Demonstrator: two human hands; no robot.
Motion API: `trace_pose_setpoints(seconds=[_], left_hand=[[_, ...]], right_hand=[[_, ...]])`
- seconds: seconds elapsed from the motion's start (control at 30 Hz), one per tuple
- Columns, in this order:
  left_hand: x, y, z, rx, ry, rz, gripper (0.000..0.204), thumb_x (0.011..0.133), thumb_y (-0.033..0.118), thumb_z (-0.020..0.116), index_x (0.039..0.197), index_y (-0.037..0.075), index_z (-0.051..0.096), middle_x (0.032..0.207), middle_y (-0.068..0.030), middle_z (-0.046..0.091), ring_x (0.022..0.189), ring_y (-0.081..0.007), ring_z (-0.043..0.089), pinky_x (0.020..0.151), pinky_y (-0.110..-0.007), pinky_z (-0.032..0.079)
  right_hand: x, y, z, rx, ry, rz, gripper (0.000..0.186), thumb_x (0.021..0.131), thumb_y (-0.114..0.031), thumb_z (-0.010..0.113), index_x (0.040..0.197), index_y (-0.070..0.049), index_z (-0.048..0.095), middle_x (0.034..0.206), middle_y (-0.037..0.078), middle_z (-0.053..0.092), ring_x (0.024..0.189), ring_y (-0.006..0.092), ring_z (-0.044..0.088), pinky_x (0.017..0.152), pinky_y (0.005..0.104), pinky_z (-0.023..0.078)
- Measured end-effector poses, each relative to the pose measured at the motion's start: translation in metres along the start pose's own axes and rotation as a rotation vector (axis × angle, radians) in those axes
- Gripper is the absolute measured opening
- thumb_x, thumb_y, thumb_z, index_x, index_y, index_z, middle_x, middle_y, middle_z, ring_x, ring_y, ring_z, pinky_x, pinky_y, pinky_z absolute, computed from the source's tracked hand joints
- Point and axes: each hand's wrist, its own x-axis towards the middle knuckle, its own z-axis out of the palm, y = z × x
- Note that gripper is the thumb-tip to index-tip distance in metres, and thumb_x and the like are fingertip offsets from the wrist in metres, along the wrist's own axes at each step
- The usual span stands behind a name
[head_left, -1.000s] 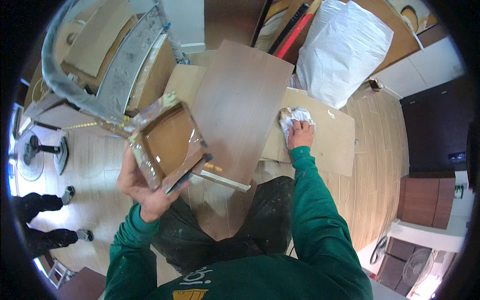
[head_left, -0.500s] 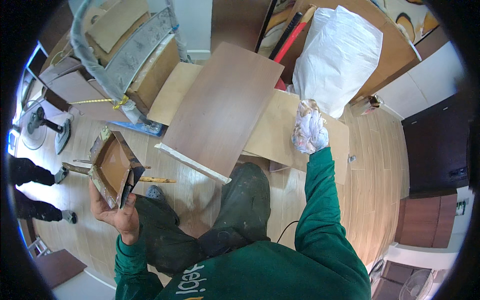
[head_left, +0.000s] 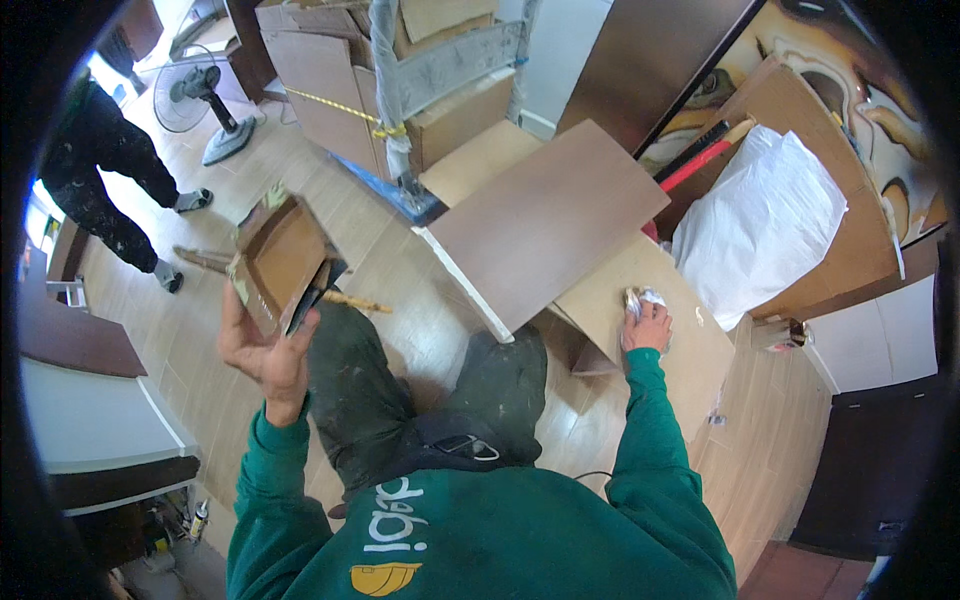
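My left hand is closed round the underside of a cut-down container with brown liquid in it. Beside it a wooden stick or brush handle juts out toward my knees, and more sticks show on its far side. At the right, my right hand rests on a stained white rag, its fingers curled over the cloth against a cardboard sheet. Between my hands a brown wood-toned panel lies tilted, pale tape or a white edge along its near side.
A white plastic sack stands behind the cardboard, next to red and black handles. Wrapped boxes on a trolley stand at the back. A person's legs and a standing fan are at the far left.
The view has swung left, so the scene sits further right. The rag, earlier bunched up over my right hand, is now down on the cardboard under the fingers. My left hand keeps the container.
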Motion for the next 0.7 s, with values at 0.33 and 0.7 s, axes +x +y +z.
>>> trace_pose_setpoints(seconds=[0.33,0.7], left_hand=[[-0.027,0.005,-0.054,-0.054,0.2,-0.025,0.067,0.07,0.007,0.075,0.127,-0.009,0.045,0.119,-0.0133,0.056,0.109,-0.0222,0.055,0.095,-0.034,0.041],[0.001,-0.038,-0.066,-0.146,0.119,-0.039,0.053,0.078,0.007,0.064,0.125,-0.009,0.045,0.116,-0.0147,0.056,0.105,-0.0206,0.054,0.097,-0.033,0.037]], right_hand=[[0.0,-0.181,-0.045,0.576,0.322,-0.785,0.045,0.071,-0.01,0.062,0.115,-0.01,0.055,0.111,0.013,0.058,0.101,0.0319,0.055,0.085,0.0406,0.044],[0.048,-0.261,0.034,0.331,0.127,-0.992,0.042,0.075,-0.013,0.056,0.117,-0.008,0.056,0.126,0.015,0.053,0.118,0.0314,0.049,0.099,0.044,0.036]])
